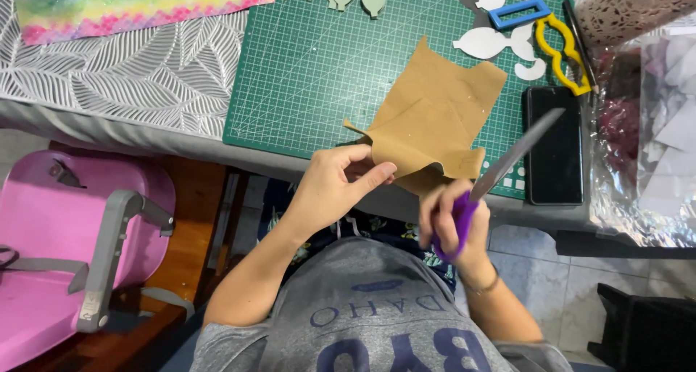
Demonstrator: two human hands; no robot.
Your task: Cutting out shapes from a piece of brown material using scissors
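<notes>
Tan, floppy cut sheet of thin leather-like material point(435, 118) is draping off the surface's point(109, 122) near edge; left hand point(333, 187) is pinching its seven-o'clock corner; right hand point(457, 223) is gripping purple-handled scissors point(493, 180) at five o'clock; likely light, limp.

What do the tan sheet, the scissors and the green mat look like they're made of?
The tan sheet, pinched by the left hand, looks like matte faux leather or thick craft paper: it bends without sharp creases. The scissors in the right hand show a grey metal blade and glossy purple plastic handles, blurred. The green mat looks like matte rubbery vinyl with a printed grid.
</notes>
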